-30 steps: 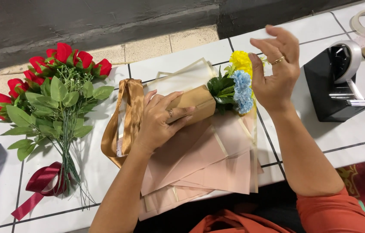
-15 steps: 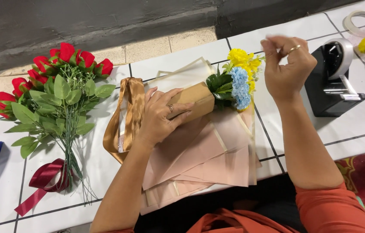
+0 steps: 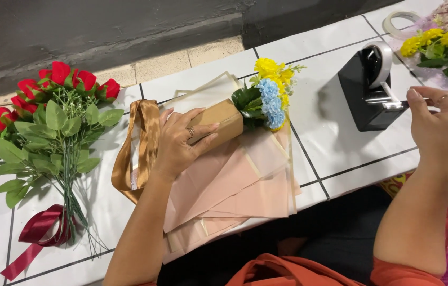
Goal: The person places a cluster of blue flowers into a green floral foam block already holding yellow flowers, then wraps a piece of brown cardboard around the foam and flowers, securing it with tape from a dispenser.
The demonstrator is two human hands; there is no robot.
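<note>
My left hand (image 3: 179, 142) presses down on a small bouquet rolled in brown paper (image 3: 218, 123), with yellow and blue flowers (image 3: 269, 94) sticking out at its right end. The bouquet lies on a stack of pink and cream wrapping sheets (image 3: 234, 185). My right hand (image 3: 438, 124) is at the black tape dispenser (image 3: 368, 89), fingers pinched at the tape end by the cutter. A gold satin ribbon (image 3: 140, 140) lies just left of my left hand.
A bunch of red roses with green leaves (image 3: 43, 124) and a dark red ribbon (image 3: 36, 235) lies at the left. A second yellow-flower bouquet (image 3: 446, 39) and a tape roll (image 3: 400, 21) sit at the far right on the white tiled table (image 3: 330, 132).
My right hand has moved from above the bouquet rightward and down to the tape dispenser. My left hand has stayed on the wrapped bouquet.
</note>
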